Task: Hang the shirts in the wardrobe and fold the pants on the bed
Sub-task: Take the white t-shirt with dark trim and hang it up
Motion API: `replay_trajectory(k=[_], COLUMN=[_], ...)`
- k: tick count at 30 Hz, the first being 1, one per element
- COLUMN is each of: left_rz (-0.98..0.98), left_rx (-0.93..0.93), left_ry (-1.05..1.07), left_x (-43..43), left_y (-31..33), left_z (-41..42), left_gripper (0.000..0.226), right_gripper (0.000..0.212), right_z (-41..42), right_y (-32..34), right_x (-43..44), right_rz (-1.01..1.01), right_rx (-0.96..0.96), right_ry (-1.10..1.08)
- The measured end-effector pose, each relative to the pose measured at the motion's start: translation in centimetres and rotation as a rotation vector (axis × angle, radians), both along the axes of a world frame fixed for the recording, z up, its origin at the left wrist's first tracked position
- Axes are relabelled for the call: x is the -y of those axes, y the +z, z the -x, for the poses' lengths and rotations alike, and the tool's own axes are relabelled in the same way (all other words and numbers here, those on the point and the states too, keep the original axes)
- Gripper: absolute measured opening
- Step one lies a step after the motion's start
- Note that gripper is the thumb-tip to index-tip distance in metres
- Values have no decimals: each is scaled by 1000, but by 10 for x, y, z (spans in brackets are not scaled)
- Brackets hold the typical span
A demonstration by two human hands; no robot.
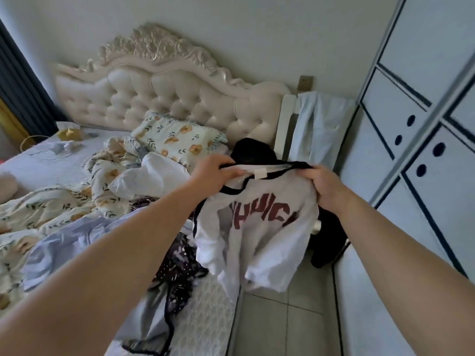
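Bedroom walls frame a tufted, carved headboard (167, 98) behind the bed (205, 317), with a pale panelled wardrobe (411, 124) at right. We hold a white shirt (262, 227) with a black-trimmed collar and dark red lettering over the bed edge and tiled floor (282, 317). Our left hand (216, 173) and right hand (326, 186) grip the collar, fingers (232, 172) curled into the fabric. The shirt body hangs crumpled.

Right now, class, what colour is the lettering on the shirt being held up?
Dark red lettering on the white shirt, clearest in the head view.
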State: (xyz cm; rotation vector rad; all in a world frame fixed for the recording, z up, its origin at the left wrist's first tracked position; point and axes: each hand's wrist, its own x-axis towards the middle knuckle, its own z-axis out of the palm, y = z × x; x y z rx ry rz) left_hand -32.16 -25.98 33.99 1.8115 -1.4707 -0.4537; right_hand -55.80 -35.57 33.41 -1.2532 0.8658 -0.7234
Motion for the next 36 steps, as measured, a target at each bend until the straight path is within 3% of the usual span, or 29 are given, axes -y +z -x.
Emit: replay_trajectory(k=[4,6,9,12,15,21,26,30,36], left_rz=[-78,-166,-287,-255,-164,76,171,212,181], left_rx=[-49,-62,-113,-409,-644,-433,-345,-363,-451], left_ry=[-110,-219,-313,-328,-293,-262,-342,-471,-635], left_x=[-1,-6,-19,-30,-38,-75,-107,-136,-176], left_y=[0,0,-9,-15,-5,18,38,51,81], left_z=[25,42,68,98,138,225,279,326,405], left_gripper=[31,47,44,30,31,24,26,32,30], right_gripper=[26,20,24,35,45,36,20,24,29], right_z=[37,57,93,131,162,219,262,295,337], right_y=[20,24,28,29,29,41,52,59,84], right_x=[-28,-41,-60,-84,-110,-168,-215,-254,-306], right_rz=[-6,-35,-55,-19,-7,15,249,370,440], right_rx=[89,145,206,165,154,58,-183,-304,-338], right_ry=[-172,-309,-433,-427,-370,-288,-393,-506,-629])
